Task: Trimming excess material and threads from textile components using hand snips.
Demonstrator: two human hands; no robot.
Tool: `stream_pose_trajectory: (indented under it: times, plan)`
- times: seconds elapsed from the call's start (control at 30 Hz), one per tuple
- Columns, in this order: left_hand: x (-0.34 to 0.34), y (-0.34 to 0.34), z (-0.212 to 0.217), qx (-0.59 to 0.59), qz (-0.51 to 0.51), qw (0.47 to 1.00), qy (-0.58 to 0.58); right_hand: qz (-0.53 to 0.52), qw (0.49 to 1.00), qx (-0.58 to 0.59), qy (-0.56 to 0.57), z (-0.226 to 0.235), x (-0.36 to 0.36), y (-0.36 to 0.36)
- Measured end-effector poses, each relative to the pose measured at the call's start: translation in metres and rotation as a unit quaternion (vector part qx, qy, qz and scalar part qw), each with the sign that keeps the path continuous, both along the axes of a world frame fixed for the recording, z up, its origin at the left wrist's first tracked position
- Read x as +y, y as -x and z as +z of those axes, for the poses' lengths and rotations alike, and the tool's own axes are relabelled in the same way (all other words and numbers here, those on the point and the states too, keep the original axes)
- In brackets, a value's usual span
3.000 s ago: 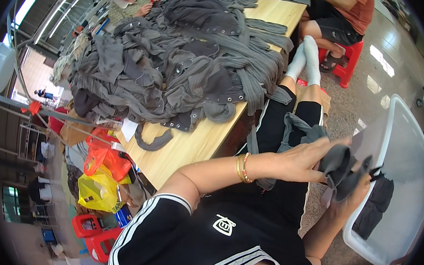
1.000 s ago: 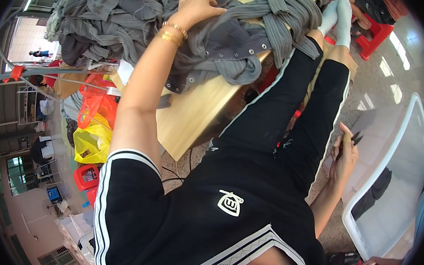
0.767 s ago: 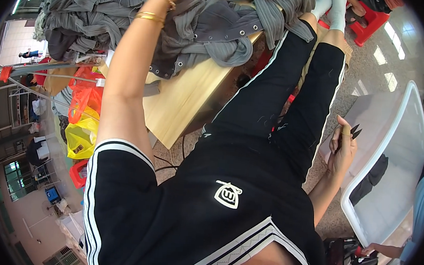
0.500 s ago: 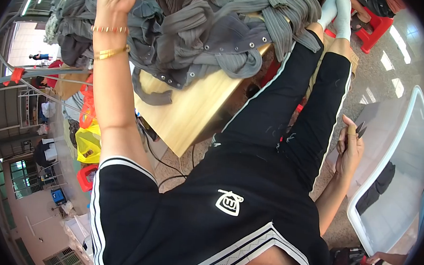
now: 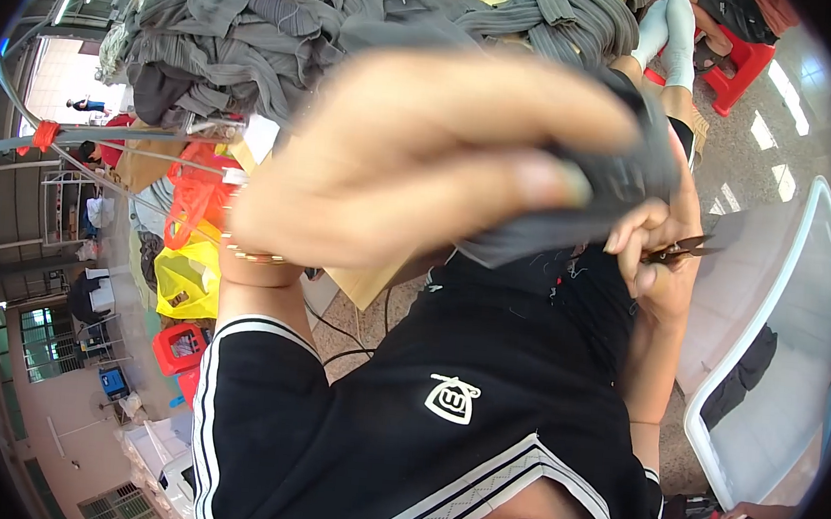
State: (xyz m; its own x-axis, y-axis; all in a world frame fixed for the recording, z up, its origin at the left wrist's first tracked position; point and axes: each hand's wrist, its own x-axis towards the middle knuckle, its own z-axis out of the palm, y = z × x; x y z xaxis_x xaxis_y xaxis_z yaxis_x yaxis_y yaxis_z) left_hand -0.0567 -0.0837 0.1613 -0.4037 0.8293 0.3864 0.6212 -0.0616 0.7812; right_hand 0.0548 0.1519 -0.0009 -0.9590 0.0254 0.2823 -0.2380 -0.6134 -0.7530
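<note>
My left hand [image 5: 414, 152], blurred by motion and with bracelets at the wrist, is close to the camera above my lap. Between its thumb and fingers it grips a dark grey knit garment [image 5: 515, 233], which is also smeared. My right hand [image 5: 654, 264] is curled around small dark thread snips [image 5: 682, 249], their blades pointing right. It is at the garment's right edge; whether it touches the cloth I cannot tell. Beyond my hands, a heap of grey ribbed knit garments [image 5: 248, 37] lies on a pale wooden table [image 5: 365, 283], partly hidden behind my left hand.
To my right stands a translucent white plastic bin [image 5: 757, 325] with a dark cloth [image 5: 743, 378] inside. Yellow [image 5: 189, 281] and red bags [image 5: 202, 184] and a red container [image 5: 179, 348] are on the left. Another person sits by a red stool [image 5: 742, 80] at the far right.
My left hand has come from the heap toward me and rightward, bringing a dark grey garment over my lap. My right hand has moved slightly up and left with the snips.
</note>
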Motion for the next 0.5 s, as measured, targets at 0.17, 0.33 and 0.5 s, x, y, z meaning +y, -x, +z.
stream_pose_trajectory:
  times: [0.17, 0.33, 0.5]
  plan:
    - [0.016, -0.021, -0.052, -0.153, -0.067, 0.983, 0.075, 0.163, 0.983, -0.025, -0.079, 0.008, -0.005, 0.007]
    - [-0.003, -0.02, -0.079, -0.045, -0.041, 0.993, 0.104, 0.025, 0.974, -0.055, -0.218, 0.008, 0.016, -0.022]
    - [-0.036, -0.001, -0.093, 0.152, 0.101, 0.963, 0.197, 0.067, 0.982, 0.165, -0.057, -0.003, 0.101, -0.054]
